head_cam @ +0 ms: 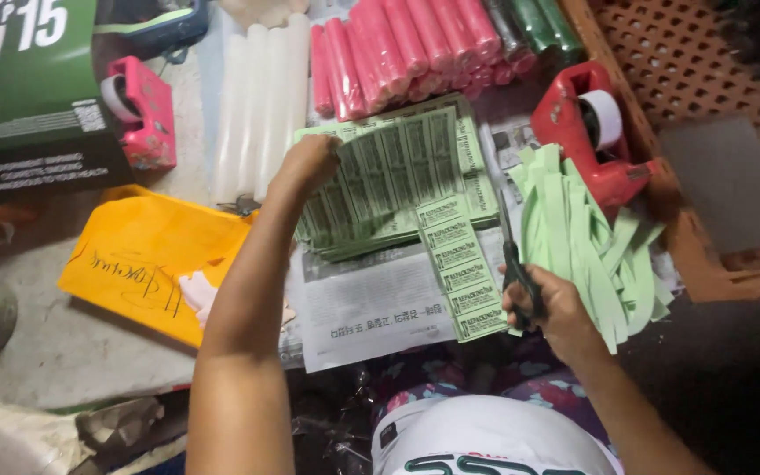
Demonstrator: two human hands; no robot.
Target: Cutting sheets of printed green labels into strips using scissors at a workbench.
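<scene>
Green label sheets [398,176] held at far edge by left hand [310,163], grip closed on stack. Scissors [507,246] gripped in right hand [551,308], blades laid along sheets' right edge. Cut strip [459,268] hanging below sheets. Green strips [582,237] piled right of sheets, red tape dispenser [595,141] beyond.

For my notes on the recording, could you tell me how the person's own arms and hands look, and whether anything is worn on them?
Both arms are bare along all that shows, with no sleeve in view. The left hand and right hand wear no gloves; no watch, bracelet or ring can be seen, though the fingers are partly hidden.
</scene>
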